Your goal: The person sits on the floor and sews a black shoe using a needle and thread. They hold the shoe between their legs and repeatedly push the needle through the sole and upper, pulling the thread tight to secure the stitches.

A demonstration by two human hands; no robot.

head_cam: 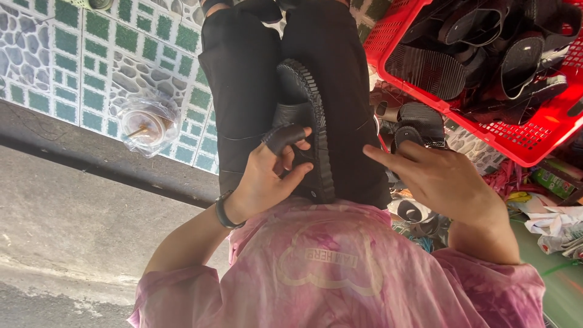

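Note:
A black slip-on shoe (pixel 306 97) with a ribbed sole edge lies lengthwise between my thighs, on my black trousers (pixel 243 79). My left hand (pixel 267 176) grips the shoe's near end. It wears a dark wristband, and a black finger guard covers one fingertip that presses on the upper. My right hand (pixel 443 176) rests just right of the shoe by my right thigh. Its fingers are spread, the index points toward the shoe, one finger wears a black guard, and I see nothing held in it.
A red plastic crate (pixel 528 149) full of black soles and shoes stands at the upper right. A lidded plastic cup (pixel 149 124) lies on the green and stone-pattern tiles (pixel 79 67) at the left. Scraps and paper (pixel 559 228) lie at the right; grey concrete (pixel 67 225) runs along the left.

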